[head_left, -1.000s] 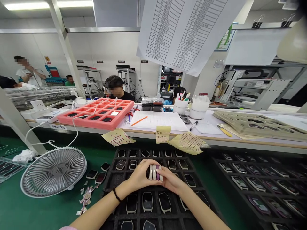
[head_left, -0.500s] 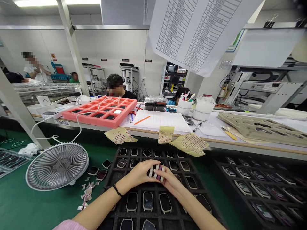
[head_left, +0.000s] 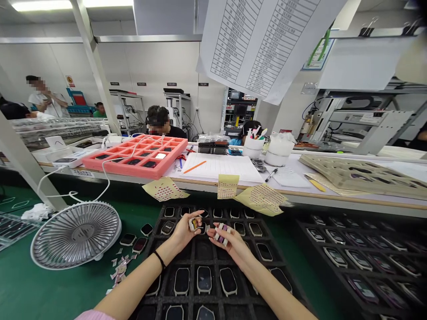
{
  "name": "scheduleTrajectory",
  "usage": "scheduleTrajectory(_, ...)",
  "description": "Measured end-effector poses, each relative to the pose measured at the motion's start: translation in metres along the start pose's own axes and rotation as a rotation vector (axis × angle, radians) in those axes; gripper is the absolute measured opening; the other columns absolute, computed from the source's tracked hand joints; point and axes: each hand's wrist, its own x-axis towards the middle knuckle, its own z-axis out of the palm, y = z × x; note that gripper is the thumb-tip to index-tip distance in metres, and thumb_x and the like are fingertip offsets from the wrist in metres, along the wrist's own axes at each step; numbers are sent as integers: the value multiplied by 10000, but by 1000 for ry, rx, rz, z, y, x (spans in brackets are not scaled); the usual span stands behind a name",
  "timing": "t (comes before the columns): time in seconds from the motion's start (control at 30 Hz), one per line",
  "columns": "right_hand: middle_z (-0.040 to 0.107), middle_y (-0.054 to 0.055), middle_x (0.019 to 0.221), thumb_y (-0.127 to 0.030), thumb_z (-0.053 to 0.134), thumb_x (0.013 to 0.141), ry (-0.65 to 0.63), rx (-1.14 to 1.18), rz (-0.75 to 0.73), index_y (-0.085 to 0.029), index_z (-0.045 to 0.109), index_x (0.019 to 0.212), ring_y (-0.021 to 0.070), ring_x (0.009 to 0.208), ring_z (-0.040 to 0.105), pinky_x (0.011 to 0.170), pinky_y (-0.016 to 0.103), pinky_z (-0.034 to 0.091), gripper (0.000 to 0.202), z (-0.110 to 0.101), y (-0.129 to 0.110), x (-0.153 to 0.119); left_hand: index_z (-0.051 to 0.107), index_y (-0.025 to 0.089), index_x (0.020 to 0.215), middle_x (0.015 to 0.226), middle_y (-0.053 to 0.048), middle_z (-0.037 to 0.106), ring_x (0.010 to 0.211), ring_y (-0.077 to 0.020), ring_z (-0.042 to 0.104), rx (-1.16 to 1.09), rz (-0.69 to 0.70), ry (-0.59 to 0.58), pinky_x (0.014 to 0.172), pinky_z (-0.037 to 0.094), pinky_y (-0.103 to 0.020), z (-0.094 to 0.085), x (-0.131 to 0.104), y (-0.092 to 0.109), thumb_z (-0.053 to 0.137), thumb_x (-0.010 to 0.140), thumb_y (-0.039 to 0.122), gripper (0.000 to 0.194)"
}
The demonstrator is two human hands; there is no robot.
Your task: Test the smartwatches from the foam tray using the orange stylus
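Above the black foam tray (head_left: 191,251), my left hand (head_left: 183,232) grips a single smartwatch case (head_left: 193,224), tilted so a shiny, yellowish face shows. Close by on the right, my right hand (head_left: 235,245) is closed around a stack of several smartwatch cases (head_left: 221,235) with pale and purple edges. A gap separates the two hands. Smartwatches with dark screens, such as one smartwatch (head_left: 204,280) near the front, lie in the tray's compartments. My forearms and hands cover part of the tray.
A round white fan (head_left: 78,235) stands left, beside loose smartwatches (head_left: 140,244) and paper scraps (head_left: 120,269). Another dark tray of watches (head_left: 362,262) is at right. Ahead, a shelf edge carries yellow sticker sheets (head_left: 228,186) and a pink foam tray (head_left: 133,171). Co-workers (head_left: 163,124) sit beyond.
My hands, together around the stack before, have come apart. My left hand has moved left with one smartwatch case, while the stack stays in my right hand.
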Motion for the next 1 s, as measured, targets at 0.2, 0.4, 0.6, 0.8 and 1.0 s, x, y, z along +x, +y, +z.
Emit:
scheduleTrajectory(0.2,735,100,812,-253,822,568,-2,-63,-3,-119,653,907,257,836,693,845,424,514,402,1,0,0,638,86,998,863,-95,613,716,-121,581,-59,-112,-7,534,385,-192,-4,3,0,461,685,60,361)
scheduleTrajectory(0.4,730,93,772,-290,825,556,-47,-150,58,-122,657,885,255,793,700,790,399,535,406,2,2,0,647,97,1005,967,-110,629,766,-123,592,-28,-115,-46,586,411,-198,-6,3,-3,481,680,66,366)
scheduleTrajectory(0.6,726,86,752,-328,781,628,-58,-143,103,-133,639,945,221,748,701,791,378,530,398,4,-1,0,642,118,1009,1012,-114,622,822,-150,591,41,-96,-81,612,413,-218,-8,4,-3,485,654,111,389)
scheduleTrajectory(0.8,716,64,729,-318,782,628,-98,-152,91,-133,642,931,219,740,698,803,394,521,381,4,0,-1,628,167,1010,933,-50,605,762,-127,550,490,90,-162,603,385,-207,5,-7,-11,596,695,194,318)
scheduleTrajectory(1.0,716,63,851,-306,797,610,-195,-167,92,-157,621,1017,219,773,695,786,387,529,467,3,1,-3,530,191,1155,1045,-45,565,773,-117,535,913,363,-349,712,425,-248,9,-21,0,639,729,236,442)
